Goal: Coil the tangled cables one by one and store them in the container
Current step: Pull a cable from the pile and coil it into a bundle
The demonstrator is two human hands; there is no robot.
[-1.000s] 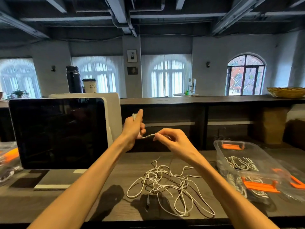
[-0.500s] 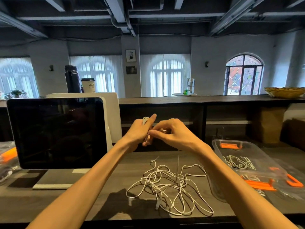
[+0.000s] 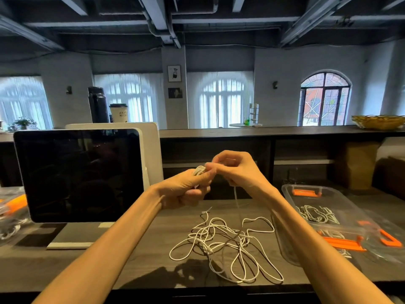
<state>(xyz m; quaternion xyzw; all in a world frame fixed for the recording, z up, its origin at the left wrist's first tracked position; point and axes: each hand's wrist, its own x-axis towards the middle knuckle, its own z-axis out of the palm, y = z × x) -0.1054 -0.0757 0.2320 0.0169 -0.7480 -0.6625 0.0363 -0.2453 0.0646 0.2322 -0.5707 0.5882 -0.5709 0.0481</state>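
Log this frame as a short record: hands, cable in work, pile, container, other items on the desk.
left hand: grips a small coil of white cable
right hand: pinches the same cable beside the coil; a strand hangs from it to the pile
cable pile: loose white tangle on the dark desk
container: clear, orange latches, open, white cables inside, right of the pile
monitor: dark screen, left
stage: coiling, nothing being stored yet

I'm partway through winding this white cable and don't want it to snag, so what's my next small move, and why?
Probably draw up more slack with the right hand and lay another loop onto the small coil the left hand holds. The strand still runs down into the tangled pile on the desk, so most remains unwound.
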